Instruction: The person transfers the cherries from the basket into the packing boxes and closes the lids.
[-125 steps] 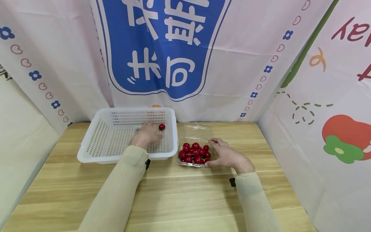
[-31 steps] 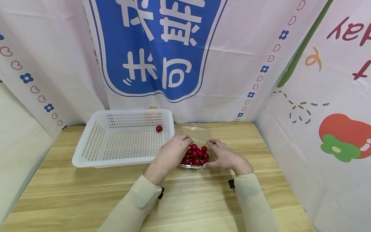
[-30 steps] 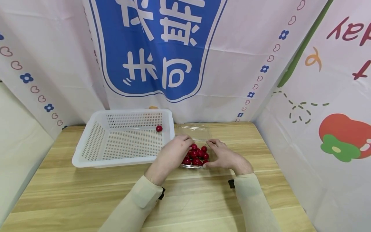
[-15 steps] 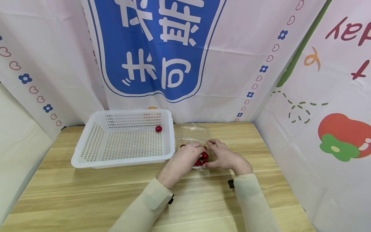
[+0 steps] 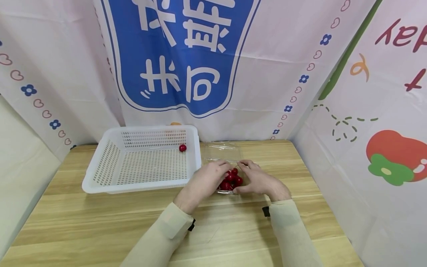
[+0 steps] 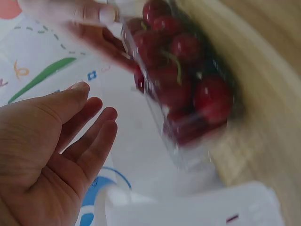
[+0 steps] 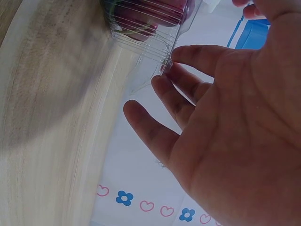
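My left hand (image 5: pixel 210 178) hovers over the left part of a clear plastic clamshell container (image 5: pixel 221 151) of red cherries (image 5: pixel 235 180). In the left wrist view its fingers are loosely bent, with a gap between thumb and fingertips and nothing in it. My right hand (image 5: pixel 260 180) holds the container's right side, thumb at the near corner and fingers at the far corner. The right wrist view shows fingertips (image 7: pixel 178 54) right at the clear rim. The container's lid is folded back behind it. The left hand hides part of the cherries.
To the left stands a white perforated plastic basket (image 5: pixel 140 183) with one cherry (image 5: pixel 182 148) near its back right corner. Both rest on a wooden table (image 5: pixel 220 230). A printed cloth (image 5: pixel 253 92) hangs close behind them.
The left hand came from inside the basket to the cherries, moved right over them, then drew slightly back left, uncovering several. The right hand stayed at the container. The view shifted slightly.
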`<move>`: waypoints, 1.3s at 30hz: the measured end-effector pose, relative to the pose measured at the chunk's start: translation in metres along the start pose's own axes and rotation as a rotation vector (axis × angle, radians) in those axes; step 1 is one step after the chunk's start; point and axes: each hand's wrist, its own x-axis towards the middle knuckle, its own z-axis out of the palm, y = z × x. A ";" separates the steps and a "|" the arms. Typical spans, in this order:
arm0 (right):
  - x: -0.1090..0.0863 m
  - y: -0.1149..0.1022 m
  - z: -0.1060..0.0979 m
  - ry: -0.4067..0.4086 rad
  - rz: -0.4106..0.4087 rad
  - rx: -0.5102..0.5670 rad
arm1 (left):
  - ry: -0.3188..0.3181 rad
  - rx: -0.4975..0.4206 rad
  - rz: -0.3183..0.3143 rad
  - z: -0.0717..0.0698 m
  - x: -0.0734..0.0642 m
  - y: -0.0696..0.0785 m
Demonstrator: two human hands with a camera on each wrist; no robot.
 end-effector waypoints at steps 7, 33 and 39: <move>0.000 0.002 0.000 -0.001 0.002 -0.014 | 0.038 0.008 -0.020 -0.018 -0.003 -0.019; 0.001 -0.002 -0.001 -0.008 0.010 -0.028 | 0.004 0.108 -0.328 -0.055 -0.013 -0.093; 0.000 -0.002 -0.001 -0.010 0.011 -0.023 | -0.180 0.169 -0.362 -0.058 -0.012 -0.101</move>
